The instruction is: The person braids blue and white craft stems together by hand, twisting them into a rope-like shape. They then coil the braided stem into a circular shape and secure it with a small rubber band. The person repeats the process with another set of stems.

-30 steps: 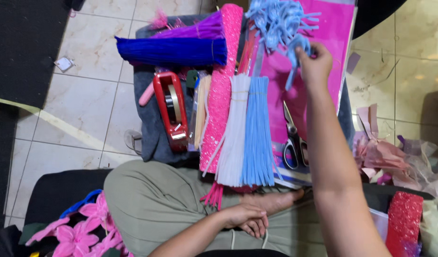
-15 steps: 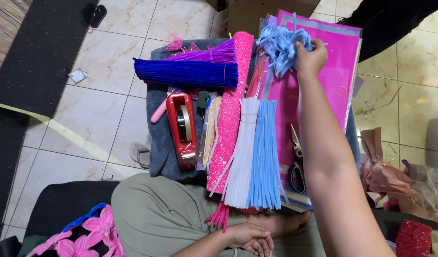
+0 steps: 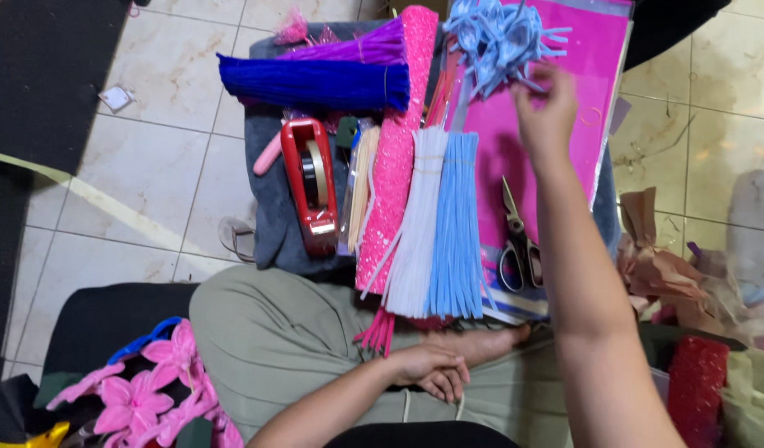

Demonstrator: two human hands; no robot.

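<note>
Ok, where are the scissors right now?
In the head view, the scissors lie on the pink sheet, right of the light blue pipe-cleaner bundle and beside the right forearm.

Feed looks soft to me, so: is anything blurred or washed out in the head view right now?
Head view: the right hand is motion-blurred beside the light blue bunch; glare brightens the tiled floor at right; the scissors and red tape dispenser look sharp.

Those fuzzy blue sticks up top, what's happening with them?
A person sits on the floor with craft supplies laid out in front. Their right hand reaches up to a cluster of light blue pipe cleaners lying on pink paper sheets. Their left hand rests in their lap. Bundled white pipe cleaners, scissors and a red tape dispenser lie nearby.
</note>
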